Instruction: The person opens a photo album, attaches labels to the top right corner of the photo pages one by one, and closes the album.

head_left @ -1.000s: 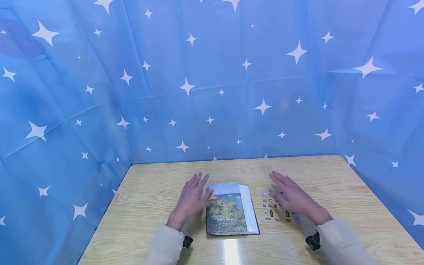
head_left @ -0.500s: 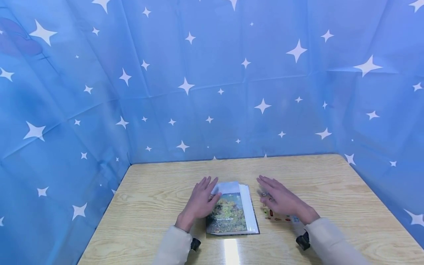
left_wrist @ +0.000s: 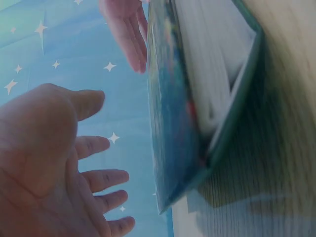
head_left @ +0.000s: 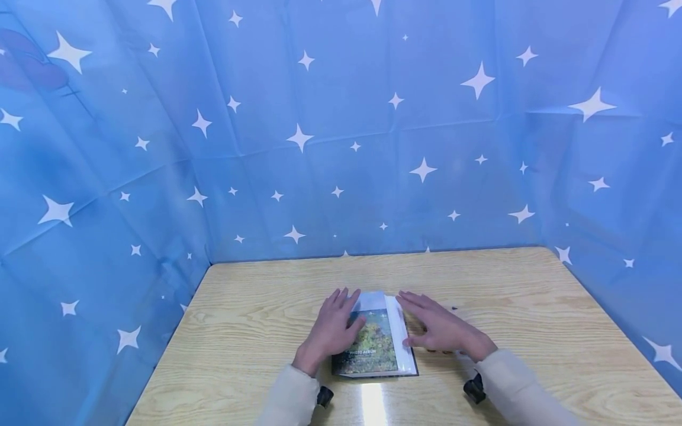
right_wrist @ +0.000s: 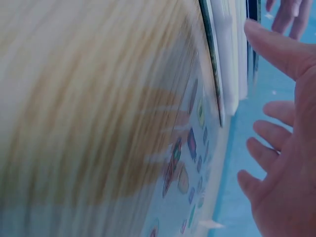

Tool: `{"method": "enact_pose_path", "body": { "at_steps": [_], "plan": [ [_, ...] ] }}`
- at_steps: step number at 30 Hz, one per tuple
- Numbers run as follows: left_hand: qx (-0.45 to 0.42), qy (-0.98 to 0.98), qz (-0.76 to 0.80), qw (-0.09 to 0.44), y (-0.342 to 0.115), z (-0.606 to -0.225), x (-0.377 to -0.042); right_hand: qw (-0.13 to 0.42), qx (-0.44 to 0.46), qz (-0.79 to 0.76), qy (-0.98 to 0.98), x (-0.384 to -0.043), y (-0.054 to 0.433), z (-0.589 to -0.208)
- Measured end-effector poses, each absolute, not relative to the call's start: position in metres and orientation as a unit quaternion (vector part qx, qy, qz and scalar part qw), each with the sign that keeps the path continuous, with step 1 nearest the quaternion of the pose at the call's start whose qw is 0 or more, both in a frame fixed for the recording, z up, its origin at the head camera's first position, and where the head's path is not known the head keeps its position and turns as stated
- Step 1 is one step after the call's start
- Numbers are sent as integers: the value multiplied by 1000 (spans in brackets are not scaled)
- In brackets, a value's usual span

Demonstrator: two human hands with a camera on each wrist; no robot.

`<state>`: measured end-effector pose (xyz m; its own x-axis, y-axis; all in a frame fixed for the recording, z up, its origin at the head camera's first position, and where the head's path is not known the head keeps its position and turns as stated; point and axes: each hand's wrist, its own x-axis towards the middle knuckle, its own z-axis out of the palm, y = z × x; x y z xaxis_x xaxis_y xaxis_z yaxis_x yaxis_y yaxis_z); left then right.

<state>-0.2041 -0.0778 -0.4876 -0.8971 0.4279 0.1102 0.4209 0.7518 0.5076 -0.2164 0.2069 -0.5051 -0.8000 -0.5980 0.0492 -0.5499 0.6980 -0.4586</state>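
On the wood-grain table lies a photo album, the left hand loosely spread near its left edge, the right hand likewise near its right, above a sticker sheet.

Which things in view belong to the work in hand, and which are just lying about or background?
Probably the work:
Photo album, with the left hand over its left side.
Sticker sheet, by its look, mostly hidden by the right hand in the head view.

Just background:
Table, under both.
Starry curtain, behind the table.
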Motion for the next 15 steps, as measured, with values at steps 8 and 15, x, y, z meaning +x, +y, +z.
{"method": "enact_pose_path", "body": {
  "at_steps": [8,15],
  "plan": [
    [217,947,238,13,-70,-487,-200,122,-320,-256,904,-219,201,-507],
    [215,952,218,22,-60,-483,-195,158,-307,-252,904,-218,199,-508]
  ]
}}
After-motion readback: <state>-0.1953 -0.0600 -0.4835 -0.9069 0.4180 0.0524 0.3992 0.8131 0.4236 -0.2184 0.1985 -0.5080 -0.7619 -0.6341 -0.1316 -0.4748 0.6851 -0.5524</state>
